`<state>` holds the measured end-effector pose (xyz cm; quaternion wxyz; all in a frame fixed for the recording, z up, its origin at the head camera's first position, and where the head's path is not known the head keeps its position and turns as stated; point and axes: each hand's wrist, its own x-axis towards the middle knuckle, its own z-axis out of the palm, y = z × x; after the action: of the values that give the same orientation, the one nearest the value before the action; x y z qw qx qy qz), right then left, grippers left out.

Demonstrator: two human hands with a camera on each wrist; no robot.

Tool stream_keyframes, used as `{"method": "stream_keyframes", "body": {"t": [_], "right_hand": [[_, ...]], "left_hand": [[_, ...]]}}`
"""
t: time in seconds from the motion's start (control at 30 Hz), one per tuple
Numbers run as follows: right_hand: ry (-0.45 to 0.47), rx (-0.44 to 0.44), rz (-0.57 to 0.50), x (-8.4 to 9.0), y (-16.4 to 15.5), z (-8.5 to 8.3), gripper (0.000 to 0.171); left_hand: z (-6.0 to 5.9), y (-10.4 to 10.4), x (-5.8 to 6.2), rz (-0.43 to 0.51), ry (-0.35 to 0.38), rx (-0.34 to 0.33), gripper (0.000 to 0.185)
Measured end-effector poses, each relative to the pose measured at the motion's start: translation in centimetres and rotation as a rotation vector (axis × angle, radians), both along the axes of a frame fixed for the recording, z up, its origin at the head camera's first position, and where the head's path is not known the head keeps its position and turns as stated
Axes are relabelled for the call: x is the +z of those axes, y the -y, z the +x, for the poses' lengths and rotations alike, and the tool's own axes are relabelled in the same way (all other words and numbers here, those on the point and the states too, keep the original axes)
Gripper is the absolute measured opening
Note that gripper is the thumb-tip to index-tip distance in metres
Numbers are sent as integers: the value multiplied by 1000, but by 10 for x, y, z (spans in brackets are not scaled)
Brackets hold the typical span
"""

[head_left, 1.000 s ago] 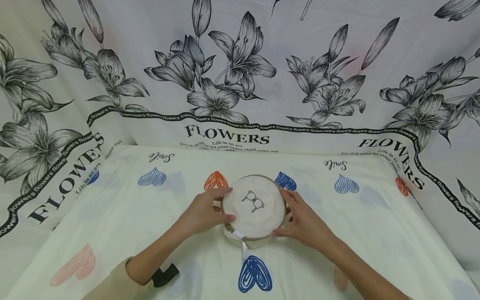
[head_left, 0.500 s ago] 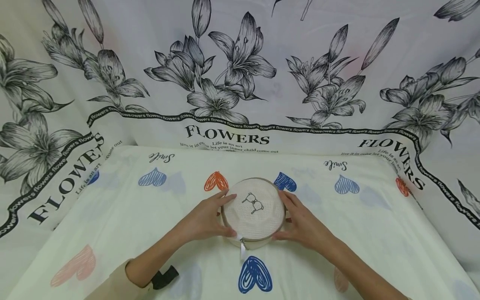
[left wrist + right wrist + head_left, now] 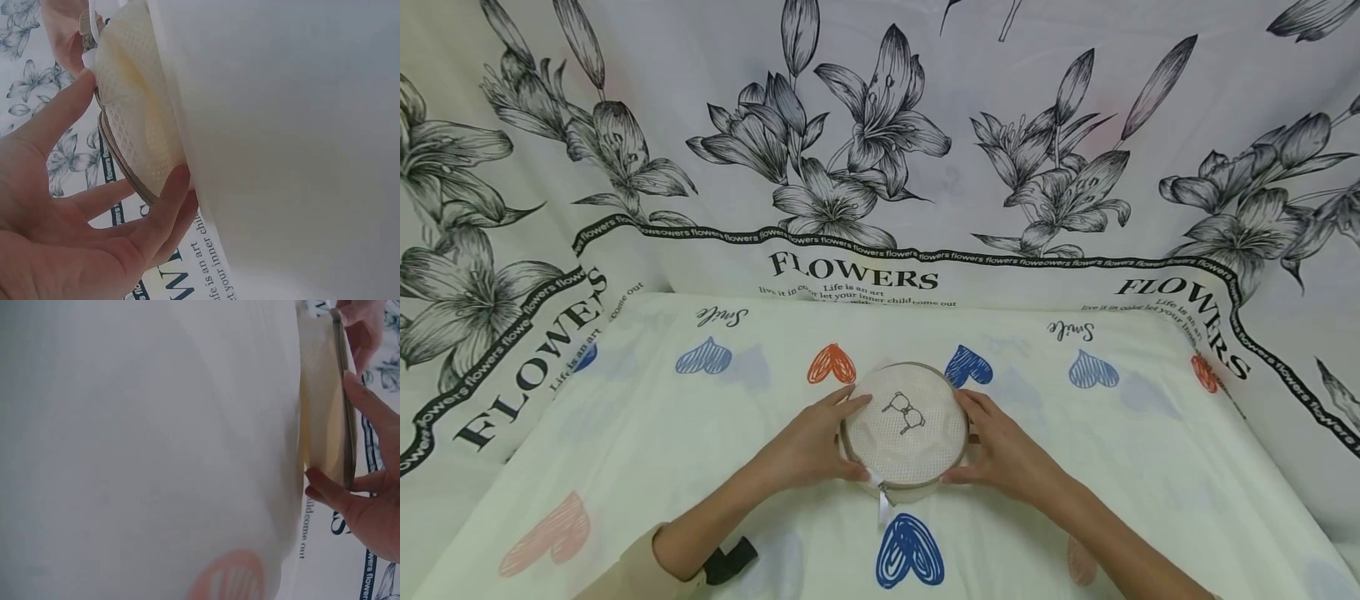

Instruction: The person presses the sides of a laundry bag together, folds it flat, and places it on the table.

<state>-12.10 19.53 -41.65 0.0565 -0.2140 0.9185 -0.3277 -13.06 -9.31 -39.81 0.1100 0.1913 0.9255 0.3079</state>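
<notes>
Head view: round mesh pouch (image 3: 904,427) sits lower centre on the heart-print sheet (image 3: 625,433), now pressed flatter than a second ago. Left hand (image 3: 808,446) and right hand (image 3: 1009,450) grip its rim, fingers curled around the sides.

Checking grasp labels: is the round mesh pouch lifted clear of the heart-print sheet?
No. In the head view the round mesh pouch rests on the heart-print sheet, with the left hand and right hand gripping its sides.
</notes>
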Motion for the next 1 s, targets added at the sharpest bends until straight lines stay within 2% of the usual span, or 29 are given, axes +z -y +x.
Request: {"method": "stream_keyframes", "body": {"t": [0.17, 0.43, 0.73, 0.83, 1.0], "right_hand": [[-12, 9, -15, -1, 0, 1, 109], [-23, -22, 29, -3, 5, 1, 106], [-130, -29, 166, -3, 7, 3, 107], [-171, -4, 190, -3, 7, 3, 109], [-279, 99, 257, -4, 11, 3, 108]], "left_hand": [[1, 0, -3, -20, -21, -4, 97], [0, -2, -7, -47, -35, -4, 98], [4, -2, -3, -90, -31, -15, 95], [6, -3, -1, -105, -66, -44, 95], [6, -10, -2, -143, -156, -148, 96]]}}
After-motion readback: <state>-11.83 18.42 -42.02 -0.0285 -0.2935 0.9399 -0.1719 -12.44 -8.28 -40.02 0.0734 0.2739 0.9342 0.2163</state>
